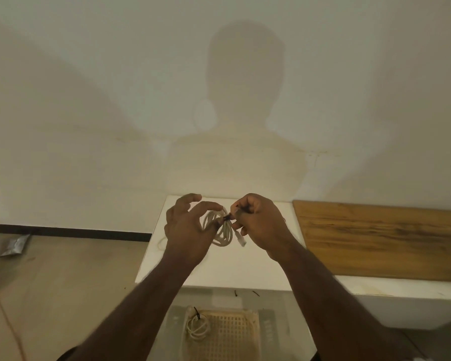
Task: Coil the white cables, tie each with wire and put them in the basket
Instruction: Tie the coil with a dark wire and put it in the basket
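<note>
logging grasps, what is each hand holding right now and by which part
The left hand holds the coiled cable by the loops on its left side. The right hand pinches the dark wire tie wrapped round the coil's top.

white cable point(220, 230) with a black tie point(226, 218), cream grid-pattern basket point(235, 332), white table point(219, 269), streaky brown wood board point(380, 238) at 3 o'clock.
</note>
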